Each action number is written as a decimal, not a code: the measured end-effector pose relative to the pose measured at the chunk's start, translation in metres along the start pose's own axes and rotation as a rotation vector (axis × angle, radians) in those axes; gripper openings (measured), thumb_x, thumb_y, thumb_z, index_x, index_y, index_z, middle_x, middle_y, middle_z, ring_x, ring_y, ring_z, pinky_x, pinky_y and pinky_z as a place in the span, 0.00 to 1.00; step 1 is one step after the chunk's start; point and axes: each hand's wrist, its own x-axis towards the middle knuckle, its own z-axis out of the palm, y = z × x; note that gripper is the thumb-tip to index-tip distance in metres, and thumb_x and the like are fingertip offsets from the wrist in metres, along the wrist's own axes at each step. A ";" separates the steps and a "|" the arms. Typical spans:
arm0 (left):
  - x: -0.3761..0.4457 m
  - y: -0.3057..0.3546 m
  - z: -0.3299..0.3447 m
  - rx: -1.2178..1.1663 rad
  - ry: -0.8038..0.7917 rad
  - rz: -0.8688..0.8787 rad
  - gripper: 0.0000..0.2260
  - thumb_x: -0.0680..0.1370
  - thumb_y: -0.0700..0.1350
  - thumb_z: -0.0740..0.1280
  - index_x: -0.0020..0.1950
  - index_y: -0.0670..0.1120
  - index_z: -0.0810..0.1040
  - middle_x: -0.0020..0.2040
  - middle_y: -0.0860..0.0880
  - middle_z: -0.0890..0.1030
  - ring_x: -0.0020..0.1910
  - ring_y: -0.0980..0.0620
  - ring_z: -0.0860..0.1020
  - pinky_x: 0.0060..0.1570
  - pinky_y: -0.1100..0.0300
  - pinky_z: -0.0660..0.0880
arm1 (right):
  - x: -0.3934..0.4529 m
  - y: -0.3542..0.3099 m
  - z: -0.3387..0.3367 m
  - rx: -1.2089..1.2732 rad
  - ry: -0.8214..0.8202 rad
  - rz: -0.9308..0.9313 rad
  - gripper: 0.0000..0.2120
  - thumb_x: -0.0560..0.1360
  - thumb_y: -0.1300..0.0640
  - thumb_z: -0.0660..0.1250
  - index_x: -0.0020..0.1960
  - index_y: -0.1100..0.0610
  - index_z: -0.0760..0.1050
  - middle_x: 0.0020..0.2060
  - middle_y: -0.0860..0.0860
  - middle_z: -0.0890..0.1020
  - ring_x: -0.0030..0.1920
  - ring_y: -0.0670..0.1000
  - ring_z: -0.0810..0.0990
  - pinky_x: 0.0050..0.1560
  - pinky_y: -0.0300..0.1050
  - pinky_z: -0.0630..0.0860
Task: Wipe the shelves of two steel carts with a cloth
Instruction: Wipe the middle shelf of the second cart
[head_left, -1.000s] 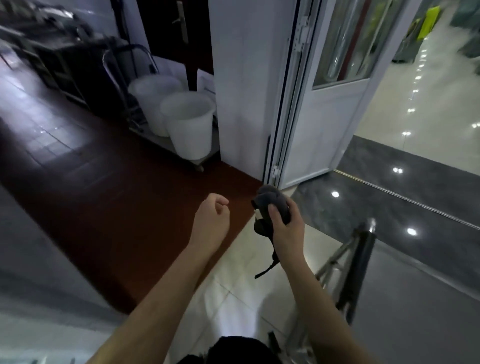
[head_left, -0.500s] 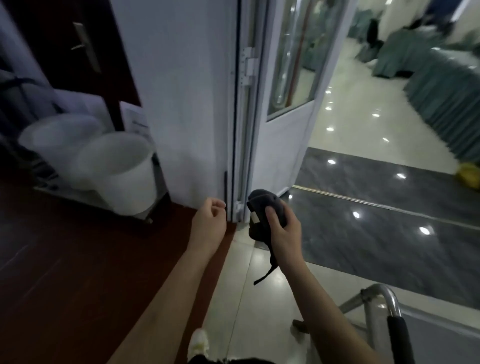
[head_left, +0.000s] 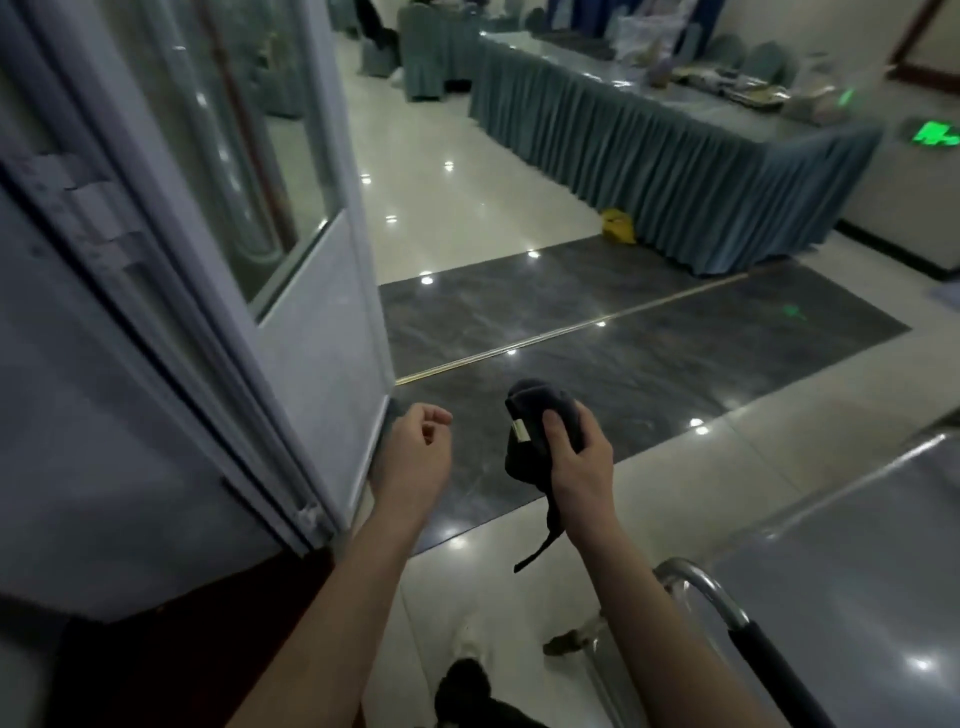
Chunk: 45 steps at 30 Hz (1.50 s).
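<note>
From the head view I see my right hand (head_left: 579, 470) just right of centre, gripping a bunched dark grey cloth (head_left: 535, 431). The thumb (head_left: 555, 431) presses across the front of the wad and the fingers wrap round its far side; a pale label shows on the fabric beside the thumb, and a thin dark strip of the cloth hangs down below the wrist toward 6 o'clock.

My left hand (head_left: 415, 457) is held up at about 9 o'clock of the right one, a small gap between them. Its fingers are curled in loosely toward the palm with nothing in them.

At 4 o'clock sits a steel cart with a flat grey top shelf (head_left: 852, 566), and its curved chrome handle with a black grip sleeve (head_left: 748, 639) runs down toward 5 o'clock, just beside my right forearm. The cloth is up in the air, well apart from that shelf.

At 9 to 11 o'clock stands an open white-framed door with a glass panel (head_left: 291, 291). Ahead lies a dark marble floor strip (head_left: 623, 322), then glossy cream tiles. At 1 o'clock runs a long table skirted in pleated blue-grey fabric (head_left: 649, 150), with a small yellow object (head_left: 618, 226) on the floor at its foot. A green lit sign (head_left: 935, 134) glows at 2 o'clock.
</note>
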 end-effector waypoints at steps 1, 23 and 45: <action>0.022 0.003 0.012 0.006 -0.016 0.029 0.06 0.79 0.45 0.62 0.47 0.56 0.75 0.47 0.51 0.80 0.42 0.51 0.78 0.43 0.53 0.77 | 0.020 0.006 0.000 0.006 0.042 0.000 0.09 0.84 0.57 0.68 0.60 0.46 0.81 0.49 0.39 0.86 0.52 0.41 0.83 0.49 0.34 0.78; 0.365 0.174 0.371 0.060 -0.687 0.362 0.07 0.81 0.40 0.61 0.51 0.52 0.76 0.51 0.50 0.76 0.44 0.58 0.75 0.37 0.75 0.68 | 0.404 0.062 -0.114 0.006 0.781 0.063 0.08 0.85 0.53 0.65 0.61 0.45 0.81 0.52 0.44 0.86 0.55 0.45 0.83 0.52 0.39 0.80; 0.333 0.264 0.733 0.308 -1.630 0.773 0.09 0.82 0.40 0.59 0.50 0.54 0.75 0.52 0.49 0.77 0.44 0.51 0.77 0.37 0.61 0.71 | 0.492 0.129 -0.283 0.272 1.830 0.117 0.09 0.86 0.56 0.63 0.61 0.55 0.82 0.51 0.52 0.86 0.46 0.44 0.85 0.42 0.36 0.79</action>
